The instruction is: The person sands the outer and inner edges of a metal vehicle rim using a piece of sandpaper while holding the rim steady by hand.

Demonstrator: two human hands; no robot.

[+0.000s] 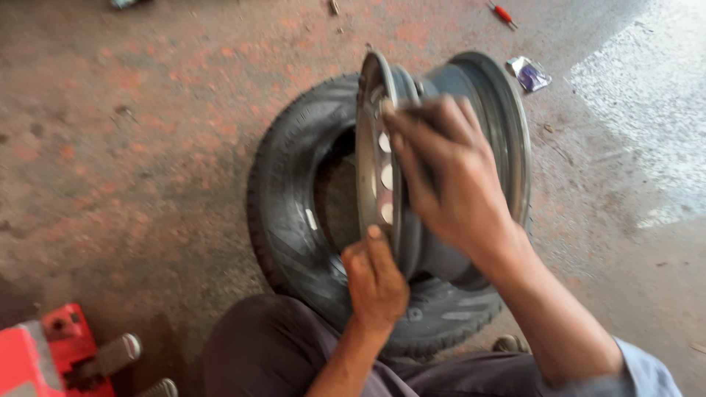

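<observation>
Gripping steel rim [507, 140] | left hand [375, 283], right hand [445, 176] | tyre [287, 220] apparently beneath

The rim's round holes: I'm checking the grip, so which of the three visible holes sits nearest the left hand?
The lowest hole, just above the left hand gripping the rim; the other two lie higher, toward the right hand.

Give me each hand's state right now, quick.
Left hand: closed on the lower edge of the steel wheel rim.
Right hand: grip on the rim's upper part.
</observation>
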